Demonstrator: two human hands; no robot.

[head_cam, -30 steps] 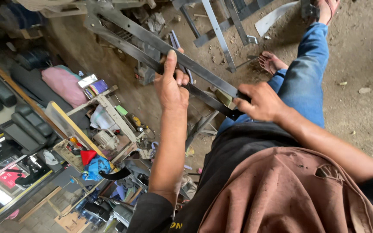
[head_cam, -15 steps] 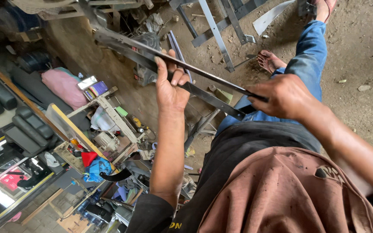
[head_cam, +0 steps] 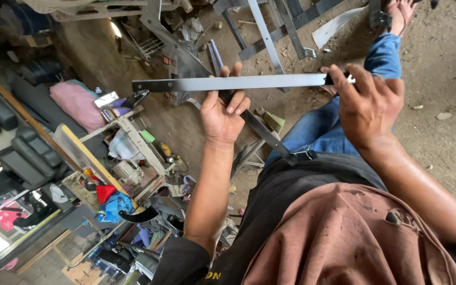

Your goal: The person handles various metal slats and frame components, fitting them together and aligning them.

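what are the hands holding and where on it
Both hold a flat metal bar: the left hand near its middle, the right hand at its right end.

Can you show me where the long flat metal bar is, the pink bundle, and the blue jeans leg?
flat metal bar [head_cam: 270, 82]: head view, on its bare middle stretch between the hands.
pink bundle [head_cam: 77, 105]: head view, on its middle.
blue jeans leg [head_cam: 325, 138]: head view, on the thigh.
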